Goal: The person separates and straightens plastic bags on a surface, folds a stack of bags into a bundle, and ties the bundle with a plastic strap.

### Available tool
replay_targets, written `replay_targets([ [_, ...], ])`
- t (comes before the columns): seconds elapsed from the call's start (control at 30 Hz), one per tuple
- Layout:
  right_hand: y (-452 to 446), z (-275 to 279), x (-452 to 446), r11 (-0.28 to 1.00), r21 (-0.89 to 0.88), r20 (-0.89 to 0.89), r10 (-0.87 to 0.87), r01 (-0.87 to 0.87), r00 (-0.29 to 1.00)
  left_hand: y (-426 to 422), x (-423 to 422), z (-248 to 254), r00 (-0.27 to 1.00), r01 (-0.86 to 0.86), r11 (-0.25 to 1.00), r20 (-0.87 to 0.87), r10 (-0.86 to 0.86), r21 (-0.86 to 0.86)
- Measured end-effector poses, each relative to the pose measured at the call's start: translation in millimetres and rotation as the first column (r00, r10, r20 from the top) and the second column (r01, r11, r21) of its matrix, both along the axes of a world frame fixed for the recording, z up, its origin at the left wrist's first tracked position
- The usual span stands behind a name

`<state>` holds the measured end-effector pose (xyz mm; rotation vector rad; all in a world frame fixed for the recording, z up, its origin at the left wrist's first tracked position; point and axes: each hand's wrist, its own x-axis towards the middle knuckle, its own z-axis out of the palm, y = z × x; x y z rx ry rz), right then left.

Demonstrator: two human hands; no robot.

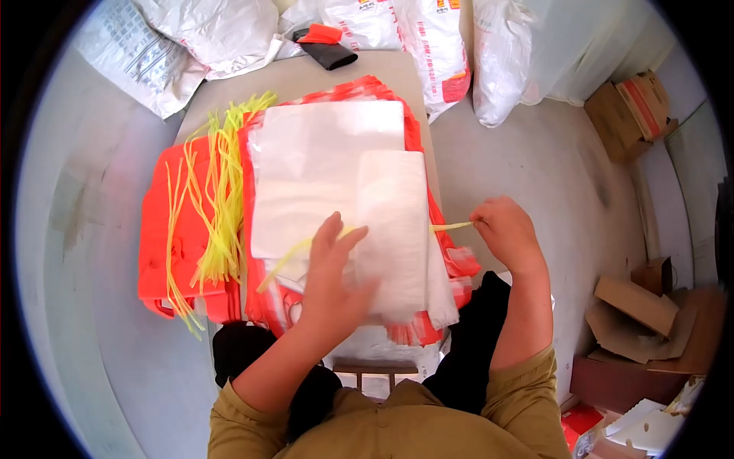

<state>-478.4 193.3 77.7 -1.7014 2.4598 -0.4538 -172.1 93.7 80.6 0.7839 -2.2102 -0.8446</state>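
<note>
My right hand point(506, 231) is closed in a pinch on the right end of a flat yellow strip point(451, 226). This strip seems to pass beneath a folded white plastic bundle point(391, 222), and its other end shows to the left of it. Over the bundle's left edge is my left hand point(336, 271), slightly blurred, its fingers spread and holding nothing. Under the bundle lie wider white plastic sheets point(329, 141) on a pile of red-and-white bags point(413, 130). A bunch of yellow strips point(222, 206) hangs over folded red bags point(180, 229) at the left.
The pile rests on a small table point(210, 99). A black-and-red item point(327, 50) is at its far edge. White printed sacks point(436, 57) stand behind. Cardboard boxes point(631, 115) sit at the far right, and opened cartons point(642, 314) at the near right.
</note>
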Motion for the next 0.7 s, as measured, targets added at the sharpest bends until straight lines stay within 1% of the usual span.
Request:
replay_targets([
  [0.07,2,-8,-2,0.994,-0.106,-0.095,0.012,-0.022,0.995,-17,6,1,0.997,-0.002,0.986,0.072,0.014,-0.168],
  [0.1,1,-9,0,0.991,-0.129,-0.128,0.005,-0.021,0.992,-26,7,2,0.994,-0.003,0.968,0.106,0.031,-0.252],
  [0.13,-2,-9,5,0.988,-0.153,-0.162,-0.002,-0.023,0.987,-33,5,5,0.987,-0.074,0.935,0.111,0.119,-0.347],
  [0.17,-5,-9,10,0.983,-0.18,-0.196,-0.011,-0.025,0.981,-41,8,3,0.975,-0.068,0.924,0.171,0.142,-0.377],
  [0.23,-15,-22,20,0.974,-0.165,-0.177,0.123,-0.153,0.976,-55,16,-4,0.94,-0.044,0.901,0.287,0.184,-0.432],
  [0.27,-19,-27,23,0.964,-0.158,-0.167,0.187,-0.213,0.968,-55,17,-3,0.934,-0.056,0.906,0.3,0.196,-0.419],
  [0.37,-23,-27,27,0.967,-0.094,-0.177,0.217,-0.236,0.96,-55,20,1,0.883,-0.07,0.943,0.419,0.21,-0.325],
  [0.47,-18,-15,18,0.98,-0.019,-0.07,0.198,-0.199,0.978,-51,23,3,0.906,-0.128,0.981,0.385,0.175,-0.145],
  [0.5,-15,-15,13,0.986,0.013,0.007,0.164,-0.164,0.986,-52,24,6,0.923,-0.141,0.989,0.366,0.116,0.044],
  [0.53,-12,-15,7,0.99,0.047,0.082,0.126,-0.13,0.989,-53,24,9,0.94,-0.144,0.962,0.336,0.06,0.231],
  [0.57,-9,-15,3,0.992,0.084,0.156,0.083,-0.096,0.984,-54,25,11,0.955,-0.136,0.902,0.295,0.01,0.411],
  [0.6,-8,-12,1,0.987,0.07,0.276,0.117,-0.141,0.954,-56,25,8,0.981,-0.098,0.843,0.196,-0.009,0.53],
  [0.67,-4,-3,-2,0.975,0.025,0.497,0.18,-0.221,0.849,-58,24,-1,1.0,0.016,0.686,-0.012,-0.01,0.727],
  [0.7,-3,2,0,0.982,0.001,0.625,0.149,-0.191,0.767,-59,22,-1,0.997,0.057,0.638,-0.071,-0.004,0.768],
])
